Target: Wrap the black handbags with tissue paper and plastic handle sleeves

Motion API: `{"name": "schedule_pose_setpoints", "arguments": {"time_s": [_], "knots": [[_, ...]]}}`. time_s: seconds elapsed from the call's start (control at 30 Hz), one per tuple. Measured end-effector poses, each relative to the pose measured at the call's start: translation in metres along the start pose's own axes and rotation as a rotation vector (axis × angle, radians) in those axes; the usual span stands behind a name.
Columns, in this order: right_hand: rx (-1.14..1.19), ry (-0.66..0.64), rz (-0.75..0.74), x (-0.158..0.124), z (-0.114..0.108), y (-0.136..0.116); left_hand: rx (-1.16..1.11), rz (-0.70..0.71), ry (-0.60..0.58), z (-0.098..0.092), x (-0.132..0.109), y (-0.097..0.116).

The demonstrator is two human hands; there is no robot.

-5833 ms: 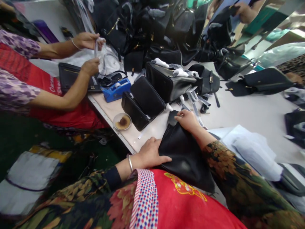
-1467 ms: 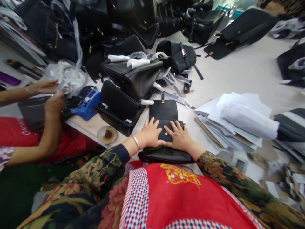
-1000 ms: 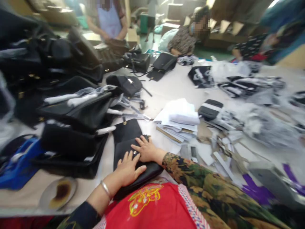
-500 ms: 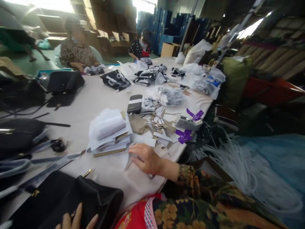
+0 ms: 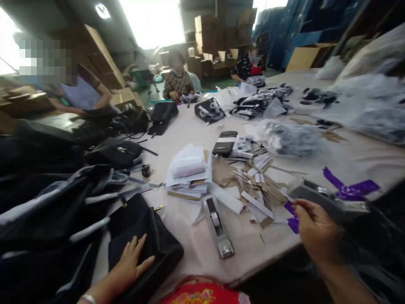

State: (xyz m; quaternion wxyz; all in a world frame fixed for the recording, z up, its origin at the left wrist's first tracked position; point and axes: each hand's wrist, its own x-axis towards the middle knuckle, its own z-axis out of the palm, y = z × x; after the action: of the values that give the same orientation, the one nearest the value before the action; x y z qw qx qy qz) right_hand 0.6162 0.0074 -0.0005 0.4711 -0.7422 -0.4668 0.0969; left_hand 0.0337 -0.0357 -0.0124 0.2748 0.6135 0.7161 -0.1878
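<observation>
- L hand [image 5: 134,259]: spread flat on black bag [image 5: 142,228], released, not grasping; wrist band [image 5: 88,299] cut off at the bottom edge.
- R hand [image 5: 318,230]: thumb & fingertips pinched together on purple strip [image 5: 293,223]; fingers curled, their far side hidden; forearm cut off bottom R.
- Black bag: 1 under L hand, on near side of table [image 5: 183,133], lower L of centre; flap laid back, 1 gold zip end [image 5: 158,207] showing; part hidden by hand & arm.
- Purple bits: 2 places, the pinched one plus a bow-like piece [image 5: 351,189] farther R; can't tell if joined.
- Grey tape holder [image 5: 217,230]: 1, between hands, just R of bag. Grey tool [image 5: 303,190]: 1, partly behind R hand, kind hard to make out.
- Paper stack [image 5: 190,169]: 1, sheets can't be counted; card scraps [image 5: 259,181] jumbled beside it, too many to count.
- Pouch [image 5: 225,142] w/ white band: 1.
- Dark bags [image 5: 38,169] far L: overlapping, blurred, cut off, no. unclear.
- Co-workers: 3 across table, heads blurred; approx. 1 more figure behind, mostly hidden.
- Red apron [image 5: 202,291]: 1, only top edge in view.
</observation>
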Motion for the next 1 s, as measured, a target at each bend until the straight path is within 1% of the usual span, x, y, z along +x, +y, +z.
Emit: {"name": "schedule_pose_setpoints", "arguments": {"time_s": [0.1,0.17,0.27,0.3,0.37,0.43,0.47,0.53,0.63,0.7,0.77,0.83,0.93,1.0], "knots": [[0.075,-0.249,-0.247,0.011,0.064,-0.058,-0.049,-0.009,-0.031,-0.017,-0.015,0.009],[0.149,-0.373,-0.393,0.021,0.105,-0.096,-0.061,0.009,-0.040,-0.026,-0.023,0.010],[0.170,-0.452,-0.482,0.039,0.156,-0.140,-0.087,0.032,-0.052,-0.039,-0.030,0.001],[0.146,-0.468,-0.517,0.043,0.169,-0.152,-0.097,0.039,-0.057,-0.046,-0.031,-0.003],[0.068,-0.498,-0.636,0.050,0.193,-0.172,-0.105,0.077,-0.045,-0.062,-0.030,-0.009],[-0.033,-0.538,-0.777,0.052,0.216,-0.192,-0.110,0.162,0.014,-0.081,-0.022,-0.008],[-0.091,-0.570,-0.839,0.052,0.228,-0.201,-0.123,0.222,0.067,-0.091,-0.015,-0.005],[-0.219,-0.658,-0.934,0.050,0.253,-0.217,-0.190,0.320,0.191,-0.111,0.006,0.007],[-0.413,-0.802,-1.008,0.047,0.289,-0.232,-0.317,0.419,0.391,-0.132,0.052,0.029],[-0.500,-0.865,-1.004,0.048,0.308,-0.234,-0.357,0.435,0.509,-0.137,0.086,0.041],[-0.534,-0.914,-0.982,0.051,0.322,-0.231,-0.356,0.446,0.581,-0.137,0.116,0.048],[-0.526,-0.954,-0.973,0.057,0.330,-0.226,-0.331,0.476,0.604,-0.133,0.138,0.050],[-0.505,-0.980,-0.998,0.065,0.333,-0.220,-0.331,0.501,0.565,-0.125,0.157,0.052],[-0.489,-0.949,-1.023,0.065,0.332,-0.221,-0.456,0.457,0.514,-0.119,0.163,0.055]]}}
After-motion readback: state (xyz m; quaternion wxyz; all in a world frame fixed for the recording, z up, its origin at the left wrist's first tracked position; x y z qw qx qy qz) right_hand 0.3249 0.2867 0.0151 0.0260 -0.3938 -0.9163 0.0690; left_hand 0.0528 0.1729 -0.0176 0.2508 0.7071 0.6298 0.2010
